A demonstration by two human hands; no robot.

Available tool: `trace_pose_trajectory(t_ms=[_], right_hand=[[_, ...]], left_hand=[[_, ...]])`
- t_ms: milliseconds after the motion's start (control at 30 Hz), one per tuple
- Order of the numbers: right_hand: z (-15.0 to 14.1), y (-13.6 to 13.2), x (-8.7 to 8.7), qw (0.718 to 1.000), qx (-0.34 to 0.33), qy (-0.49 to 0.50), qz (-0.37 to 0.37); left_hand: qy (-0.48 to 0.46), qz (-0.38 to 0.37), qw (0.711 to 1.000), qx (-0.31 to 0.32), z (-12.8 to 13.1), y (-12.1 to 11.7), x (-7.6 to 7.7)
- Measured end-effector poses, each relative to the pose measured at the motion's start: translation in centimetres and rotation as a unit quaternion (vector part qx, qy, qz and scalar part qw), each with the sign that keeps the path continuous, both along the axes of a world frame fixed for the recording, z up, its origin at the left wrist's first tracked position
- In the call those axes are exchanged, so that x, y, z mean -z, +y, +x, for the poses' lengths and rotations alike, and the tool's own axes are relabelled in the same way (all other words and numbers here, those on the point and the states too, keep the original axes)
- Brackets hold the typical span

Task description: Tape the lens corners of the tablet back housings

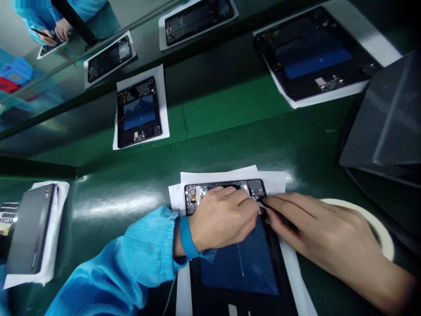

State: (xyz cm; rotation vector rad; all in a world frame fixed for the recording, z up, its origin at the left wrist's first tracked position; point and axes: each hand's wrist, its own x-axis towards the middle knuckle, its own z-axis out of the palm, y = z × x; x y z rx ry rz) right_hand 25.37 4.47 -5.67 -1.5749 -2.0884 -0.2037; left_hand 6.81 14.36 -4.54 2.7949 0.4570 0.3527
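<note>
An opened tablet (240, 267), its inner parts and a dark blue panel showing, lies on sheets of white paper (219, 176) in front of me. Over its top end, my left hand (225, 215) is closed with curled fingers and wears a blue wrist strap (188, 237). My right hand (319, 230) reaches in from the right, thumb and fingers pinched at the tablet's upper right corner. The fingertips of both hands meet near a small pale strip (261, 203). What either hand grips is too small or hidden to make out.
A cream-coloured ring (383, 228) lies partly under my right forearm. More opened tablets on paper, one small (140, 112) and one large (315, 52), lie farther back. A dark grey box-like object (384, 118) stands right. At left is a closed grey device (31, 228). Another person's hands (62, 30) work upper left.
</note>
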Motion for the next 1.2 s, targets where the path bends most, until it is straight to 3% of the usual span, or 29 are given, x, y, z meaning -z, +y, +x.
trace_pose_trajectory(t_ms=[1200], right_hand=[[-0.08,0.09,-0.23,0.999,0.032,-0.026,0.001]], left_hand=[[-0.009,-0.023,1.000,0.003,-0.01,0.29,-0.38]])
